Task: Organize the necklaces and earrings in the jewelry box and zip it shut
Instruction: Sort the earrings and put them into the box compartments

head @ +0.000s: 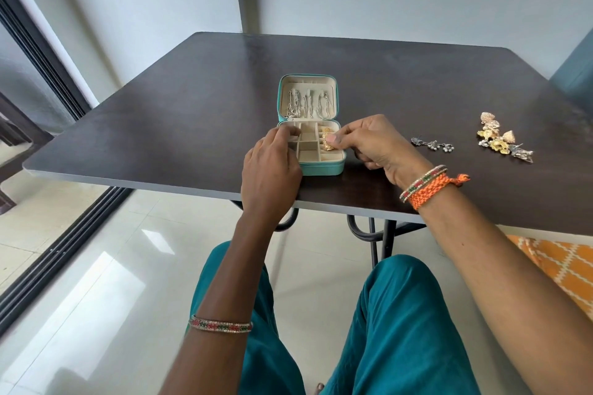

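1. Knees in teal trousers (385, 330) fill the near edge, above a glossy pale tiled floor (96, 282), with an orange patterned cushion (564, 266) at the near right.
2. Both forearms reach forward over the desk (160, 138); the left one wears a beaded bangle (220, 323), and the right wrist carries a similar bangle beside an orange woven band (430, 191).
3. The left hand (272, 167) rests on the near left corner of the teal jewelry box (324, 167), fingers curled over the rim at the left compartments; whether its grip has hold of anything I cannot tell.
4. The right hand (372, 143) pinches a gold earring (328, 146) between thumb and fingers, its grip closed on it, over the right compartments of the tray.
5. The box lies open near the desk's near edge, its cream tray divided into small cells.
6. Farther back, the raised lid holds silver necklaces (306, 102) hanging in a row.
7. To the right on the desk lie silver earrings (433, 144), and farther right a heap of gold and shell-like earrings (500, 141), well apart from the box.
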Tool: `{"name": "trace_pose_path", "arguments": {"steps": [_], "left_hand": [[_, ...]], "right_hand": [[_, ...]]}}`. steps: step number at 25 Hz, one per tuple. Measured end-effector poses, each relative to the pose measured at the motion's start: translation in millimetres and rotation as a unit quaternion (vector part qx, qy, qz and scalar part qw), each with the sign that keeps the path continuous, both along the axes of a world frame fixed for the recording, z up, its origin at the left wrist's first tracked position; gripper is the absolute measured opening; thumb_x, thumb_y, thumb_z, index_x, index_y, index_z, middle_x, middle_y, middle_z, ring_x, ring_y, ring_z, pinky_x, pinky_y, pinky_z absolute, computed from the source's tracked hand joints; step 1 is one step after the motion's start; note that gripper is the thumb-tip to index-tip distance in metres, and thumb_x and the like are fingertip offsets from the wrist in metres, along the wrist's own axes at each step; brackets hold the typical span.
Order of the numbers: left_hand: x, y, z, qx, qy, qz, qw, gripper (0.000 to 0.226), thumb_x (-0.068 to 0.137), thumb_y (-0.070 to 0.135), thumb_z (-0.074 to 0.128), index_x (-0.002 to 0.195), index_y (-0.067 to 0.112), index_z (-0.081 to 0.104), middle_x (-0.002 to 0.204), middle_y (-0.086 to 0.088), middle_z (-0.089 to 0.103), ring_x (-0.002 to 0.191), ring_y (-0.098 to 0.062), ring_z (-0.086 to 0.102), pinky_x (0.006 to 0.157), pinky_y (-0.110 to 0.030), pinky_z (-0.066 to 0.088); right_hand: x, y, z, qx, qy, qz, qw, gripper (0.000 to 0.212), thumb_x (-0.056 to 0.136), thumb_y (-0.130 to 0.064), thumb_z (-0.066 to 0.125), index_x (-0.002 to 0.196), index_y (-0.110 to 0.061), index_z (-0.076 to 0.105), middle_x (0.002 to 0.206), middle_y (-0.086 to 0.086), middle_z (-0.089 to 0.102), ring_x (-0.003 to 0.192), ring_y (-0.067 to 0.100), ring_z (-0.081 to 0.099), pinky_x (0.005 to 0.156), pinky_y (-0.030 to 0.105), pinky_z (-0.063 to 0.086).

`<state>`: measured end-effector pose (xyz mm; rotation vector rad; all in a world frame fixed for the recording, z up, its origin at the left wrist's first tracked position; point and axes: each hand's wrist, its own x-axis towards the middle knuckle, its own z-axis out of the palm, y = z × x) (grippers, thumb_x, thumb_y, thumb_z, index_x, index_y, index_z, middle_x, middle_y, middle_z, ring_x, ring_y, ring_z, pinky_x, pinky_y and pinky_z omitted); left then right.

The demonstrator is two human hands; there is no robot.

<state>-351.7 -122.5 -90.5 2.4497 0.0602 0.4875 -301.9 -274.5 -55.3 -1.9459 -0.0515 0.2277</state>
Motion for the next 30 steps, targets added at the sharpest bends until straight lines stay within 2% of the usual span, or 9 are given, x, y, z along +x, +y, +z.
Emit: {"name": "trace_pose_path", "arguments": {"steps": [3,5,7,10,11,13,16,21,30], "left_hand": [[0.3,0.5,-1.7,-0.005,0.000,-0.003,1.000,0.036,0.096,0.014,0.036,0.129,0.019,0.050,0.136,0.000,0.052,0.119,-0.022,0.053,0.092,-0.042,0.051],[1.5,1.1,-2.5,-0.008,-0.002,-0.005,1.000,0.035,0.096,0.015,0.036,0.128,0.019,0.050,0.136,0.000,0.053,0.119,-0.021,0.053,0.090,-0.043,0.052],[1.8,1.1,-2.7,-0.008,-0.004,-0.005,1.000,0.036,0.096,0.015,0.035,0.128,0.019,0.050,0.136,0.000,0.053,0.119,-0.021,0.053,0.090,-0.043,0.051],[1.5,0.7,-2.8,-0.005,-0.006,-0.004,1.000,0.036,0.097,0.014,0.035,0.129,0.019,0.050,0.136,0.000,0.052,0.119,-0.021,0.053,0.091,-0.043,0.051],[1.9,1.2,-2.8,-0.006,-0.008,-0.004,1.000,0.036,0.097,0.014,0.035,0.129,0.019,0.050,0.137,0.000,0.052,0.119,-0.021,0.053,0.091,-0.042,0.051],[2.7,1.9,-3.2,-0.009,-0.012,-0.002,1.000,0.036,0.097,0.014,0.035,0.129,0.019,0.050,0.137,0.000,0.052,0.119,-0.021,0.053,0.091,-0.042,0.051],[1.0,1.4,-3.0,-0.017,-0.013,-0.005,1.000,0.036,0.097,0.014,0.035,0.129,0.019,0.051,0.137,0.000,0.052,0.118,-0.021,0.054,0.089,-0.041,0.052],[1.5,2.0,-4.5,-0.015,-0.028,-0.003,0.999,0.034,0.096,0.013,0.034,0.125,0.019,0.052,0.135,0.001,0.054,0.115,-0.020,0.055,0.085,-0.038,0.053],[3.6,2.7,-6.8,-0.013,-0.039,0.000,0.999,0.036,0.096,0.012,0.034,0.126,0.019,0.052,0.135,0.001,0.054,0.115,-0.021,0.055,0.087,-0.040,0.052]], "right_hand": [[-4.5,3.0,-13.0,-0.033,-0.114,-0.013,0.993,0.004,0.080,-0.020,0.075,0.081,-0.017,0.071,0.072,-0.005,0.069,0.065,0.000,0.061,0.057,0.013,0.046],[-4.7,4.2,-20.5,-0.057,-0.161,-0.023,0.985,0.010,0.080,-0.023,0.075,0.083,-0.022,0.065,0.063,-0.003,0.061,0.053,0.003,0.051,0.052,0.020,0.040],[0.9,3.8,-21.2,-0.076,-0.142,-0.037,0.986,0.021,0.078,-0.026,0.076,0.084,-0.023,0.056,0.062,-0.005,0.054,0.050,0.005,0.044,0.047,0.022,0.034],[8.5,4.3,-14.9,-0.045,-0.062,-0.033,0.997,0.029,0.075,-0.026,0.079,0.081,-0.022,0.051,0.085,0.003,0.063,0.073,0.016,0.059,0.054,0.023,0.043],[8.9,5.1,-12.6,-0.040,-0.037,-0.031,0.998,0.029,0.075,-0.025,0.079,0.080,-0.021,0.051,0.085,0.003,0.062,0.071,0.014,0.057,0.048,0.020,0.042],[8.3,6.6,-8.3,-0.038,0.008,-0.025,0.999,0.028,0.079,-0.023,0.076,0.077,-0.020,0.049,0.075,-0.001,0.055,0.052,0.007,0.041,0.030,0.014,0.028],[7.2,4.4,-3.1,-0.018,0.054,-0.005,0.998,0.025,0.085,-0.020,0.070,0.076,-0.019,0.047,0.069,-0.001,0.053,0.034,0.001,0.027,0.027,0.015,0.019],[1.4,-1.2,-1.6,0.009,0.062,0.004,0.998,0.016,0.089,-0.017,0.063,0.080,-0.018,0.049,0.063,-0.004,0.040,0.035,0.001,0.028,0.031,0.014,0.023],[2.9,-1.5,-6.7,-0.023,0.035,0.012,0.999,0.018,0.086,-0.018,0.067,0.084,-0.017,0.049,0.067,-0.002,0.048,0.046,0.006,0.032,0.032,0.016,0.029]]}}
